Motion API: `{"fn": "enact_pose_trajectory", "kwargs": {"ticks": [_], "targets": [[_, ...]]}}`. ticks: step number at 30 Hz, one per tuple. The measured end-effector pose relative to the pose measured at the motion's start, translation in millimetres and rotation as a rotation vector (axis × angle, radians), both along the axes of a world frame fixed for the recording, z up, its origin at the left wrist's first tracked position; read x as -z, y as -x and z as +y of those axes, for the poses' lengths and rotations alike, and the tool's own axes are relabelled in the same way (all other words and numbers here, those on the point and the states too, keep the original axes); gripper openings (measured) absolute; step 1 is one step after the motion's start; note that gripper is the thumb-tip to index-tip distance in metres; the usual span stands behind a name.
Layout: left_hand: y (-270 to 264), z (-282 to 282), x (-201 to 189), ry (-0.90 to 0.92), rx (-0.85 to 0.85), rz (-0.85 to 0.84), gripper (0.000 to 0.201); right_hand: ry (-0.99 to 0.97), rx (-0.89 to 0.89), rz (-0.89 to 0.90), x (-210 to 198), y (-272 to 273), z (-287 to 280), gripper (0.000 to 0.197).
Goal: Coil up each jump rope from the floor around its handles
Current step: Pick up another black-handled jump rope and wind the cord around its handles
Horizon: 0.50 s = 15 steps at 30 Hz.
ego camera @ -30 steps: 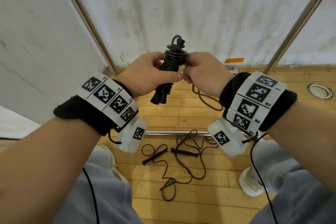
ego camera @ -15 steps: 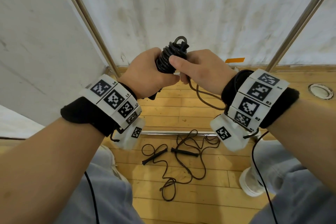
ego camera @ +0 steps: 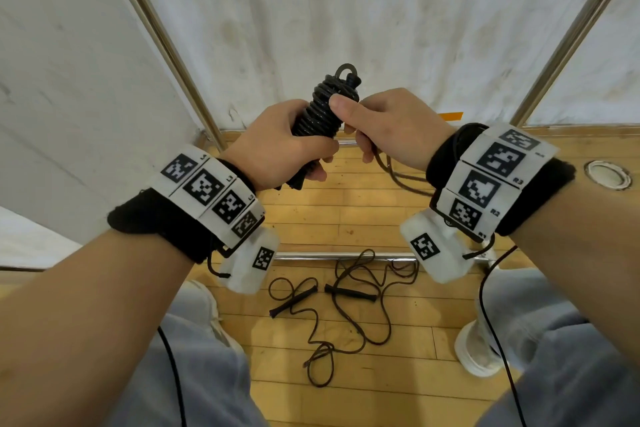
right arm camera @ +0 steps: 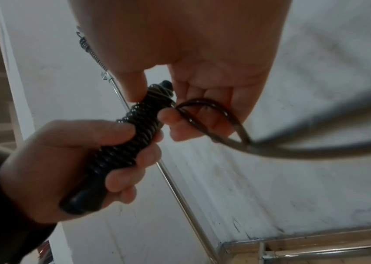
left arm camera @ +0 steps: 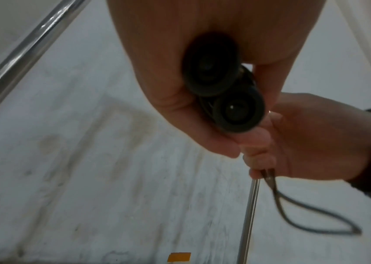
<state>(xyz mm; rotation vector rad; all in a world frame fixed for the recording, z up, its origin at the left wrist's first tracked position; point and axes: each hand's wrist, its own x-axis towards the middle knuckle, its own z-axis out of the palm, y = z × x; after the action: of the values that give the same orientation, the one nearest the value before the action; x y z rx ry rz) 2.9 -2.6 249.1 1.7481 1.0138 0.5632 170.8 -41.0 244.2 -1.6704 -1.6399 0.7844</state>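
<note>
Since a second ago, both hands have risen slightly and the right thumb has shifted from beside the bundle onto its upper turns; the slack loop under the right hand has shortened.

Current state:

1. Left hand [ego camera: 277, 146]: fingers curled round the lower half of the coiled jump rope [ego camera: 320, 111]. Both handles lie side by side inside the wrap; their butt ends [left arm camera: 239, 112] face the left wrist camera.
2. Right hand [ego camera: 391, 128]: thumb pressed on the top turns, fingers pinching the remaining free loop [right arm camera: 205, 114] just beside the bundle's upper end.
3. Bundle attitude: held in the air at chest level, long axis nearly upright, tilted away from the person, with the cord-exit ends uppermost.
4. Free loop: trails down and to the person's right from the pinch, then hangs below the right wrist.

Governing relation: the unwrapped tail lies on the right side of the bundle, at its top, and the right hand is the nearer one. Judgement: the next turn or tuck must pass round the upper end, across the long axis, while the left hand keeps that axis steady.

A second jump rope [ego camera: 346, 308] lies uncoiled on the wooden floor [ego camera: 346, 218] between the person's feet, well apart from both hands.
</note>
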Motion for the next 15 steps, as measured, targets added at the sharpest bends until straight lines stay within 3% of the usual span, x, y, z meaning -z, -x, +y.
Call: {"fn": "enact_pose_trajectory", "kwargs": {"ticks": [7,9,11,15], "targets": [[-5,2,17,-0.407,-0.054,0.281,0.023,0.018,0.039,0.038,3,8,2,0.065],[-9,1,20,-0.448,-0.054,0.295,0.029,0.009,0.063,0.065,4,10,2,0.066],[-10,1,19,-0.376,-0.037,0.249,0.030,0.004,0.064,0.088,2,9,1,0.058],[-2,1,5,0.036,0.026,-0.040,0.035,-0.049,0.004,0.122,-2,3,-3,0.051]]}}
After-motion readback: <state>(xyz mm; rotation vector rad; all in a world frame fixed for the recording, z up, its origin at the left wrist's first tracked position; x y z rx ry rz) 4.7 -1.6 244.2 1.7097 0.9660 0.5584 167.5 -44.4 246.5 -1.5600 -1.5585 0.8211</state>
